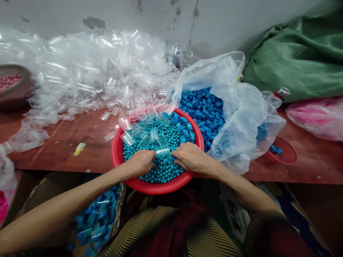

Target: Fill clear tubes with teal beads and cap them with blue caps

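Observation:
A red bowl (118, 153) at the table's near edge is full of small teal balls (166, 167), with several clear plastic tubes (139, 130) and blue caps (184, 128) on top. Both my hands rest in the bowl. My left hand (141, 161) has its fingers curled down into the balls. My right hand (189, 157) is closed, and between the two hands lies a clear tube (162, 152) which they grip at its ends.
A big heap of clear tubes (80, 78) covers the table's back left. A clear bag of blue caps (206, 110) lies right of the bowl. A green sack (294, 57), a pink bag (316, 117), a small red basket (284, 151), a box of filled blue tubes (99, 217) below.

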The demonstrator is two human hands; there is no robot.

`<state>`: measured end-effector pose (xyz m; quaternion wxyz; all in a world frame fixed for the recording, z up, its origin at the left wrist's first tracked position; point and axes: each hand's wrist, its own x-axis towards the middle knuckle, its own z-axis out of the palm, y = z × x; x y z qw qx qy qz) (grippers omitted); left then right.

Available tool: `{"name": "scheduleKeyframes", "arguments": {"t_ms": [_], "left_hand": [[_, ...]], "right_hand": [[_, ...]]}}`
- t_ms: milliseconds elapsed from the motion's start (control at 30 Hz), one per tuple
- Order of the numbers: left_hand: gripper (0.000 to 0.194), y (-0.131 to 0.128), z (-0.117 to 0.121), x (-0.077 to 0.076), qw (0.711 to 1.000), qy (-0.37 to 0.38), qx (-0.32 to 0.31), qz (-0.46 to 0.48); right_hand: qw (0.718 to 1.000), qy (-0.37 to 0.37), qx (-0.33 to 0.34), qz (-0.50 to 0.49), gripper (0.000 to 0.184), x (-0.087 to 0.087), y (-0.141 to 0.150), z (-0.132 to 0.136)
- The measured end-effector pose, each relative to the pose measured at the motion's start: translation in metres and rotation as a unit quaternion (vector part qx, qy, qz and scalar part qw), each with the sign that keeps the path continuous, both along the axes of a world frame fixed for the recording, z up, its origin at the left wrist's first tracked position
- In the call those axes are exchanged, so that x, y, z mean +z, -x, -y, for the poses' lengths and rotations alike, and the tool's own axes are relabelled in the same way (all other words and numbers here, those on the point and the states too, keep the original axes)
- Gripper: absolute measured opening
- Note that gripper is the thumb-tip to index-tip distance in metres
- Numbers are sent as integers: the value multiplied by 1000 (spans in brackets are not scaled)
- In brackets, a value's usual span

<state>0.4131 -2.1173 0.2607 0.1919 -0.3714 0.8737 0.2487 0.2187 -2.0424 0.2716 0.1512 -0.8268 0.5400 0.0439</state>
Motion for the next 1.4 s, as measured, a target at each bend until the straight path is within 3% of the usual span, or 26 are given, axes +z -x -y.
{"name": "scheduleKeyframes", "arguments": {"t_ms": [67,233,433,500,633,667,867,1000,1067,1200,1300,1400], "left_hand": [[8,9,-4,-13,997,-10,51,-50],[22,34,-1,-38,983,-39,127,-127],[15,35,11,-41,959,-139,157,-192],[19,33,10,-41,930,-201,192,-241],[40,32,5,-39,802,-399,287,-340],[43,32,5,-39,783,-427,293,-344],[47,31,6,-33,739,-481,285,-375],[30,26,9,-31,709,-466,349,-398],[26,23,9,-29,697,-472,378,-385],[30,20,6,-22,699,-498,364,-361],[34,19,2,-17,714,-468,373,-364],[37,17,-1,-13,722,-419,393,-386]], "right_hand": [[1000,5,-6,-23,19,-8,-5,3],[998,37,-40,-37,21,-27,-10,18],[995,53,-85,1,19,-25,-4,16],[992,39,-114,32,21,-22,0,15],[980,31,-175,94,32,-20,8,16],[977,35,-181,106,32,-21,8,17],[959,53,-205,191,34,-25,7,18],[948,38,-207,238,37,-26,11,19],[944,39,-191,266,38,-27,12,18],[957,34,-151,245,38,-26,8,14],[976,38,-136,166,38,-22,7,10],[975,48,-131,172,38,-18,9,9]]}}
